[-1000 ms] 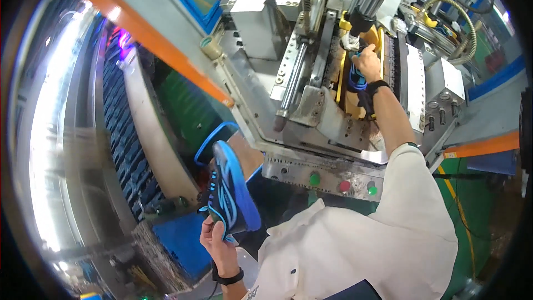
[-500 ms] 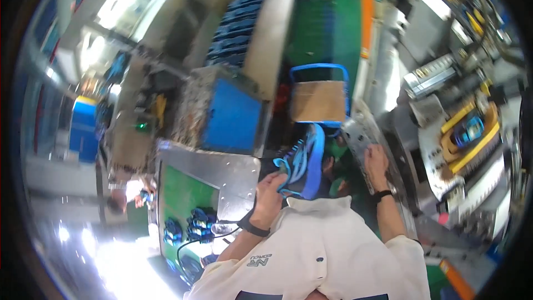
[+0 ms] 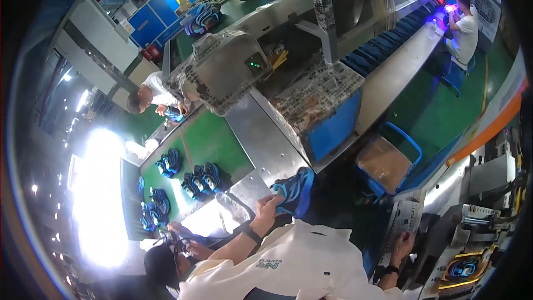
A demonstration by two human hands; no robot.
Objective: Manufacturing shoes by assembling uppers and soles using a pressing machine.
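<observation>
My left hand point(image 3: 268, 210) grips a blue-and-black sports shoe point(image 3: 297, 191) at its collar, holding it in front of my chest by the metal table's corner. The sole side of the shoe faces right and looks bright blue-violet. My right hand point(image 3: 402, 246) rests at a metal plate point(image 3: 401, 225) along the machine on my right; its fingers look loosely extended, with nothing seen in them. In that machine, a blue shoe part point(image 3: 462, 267) sits inside a yellow-edged holder.
Several blue shoes point(image 3: 201, 180) stand on the green belt point(image 3: 214, 139) to the left. A blue-framed chair point(image 3: 384, 161) stands ahead, beside a blue-sided box point(image 3: 334, 136). Co-workers sit at far left point(image 3: 158, 91), lower left point(image 3: 166, 261) and far right point(image 3: 465, 30).
My view has swung left, bringing the green belt and co-workers into sight. The shoe stays in my left hand, now over the table's corner. My right hand stays at the metal plate.
</observation>
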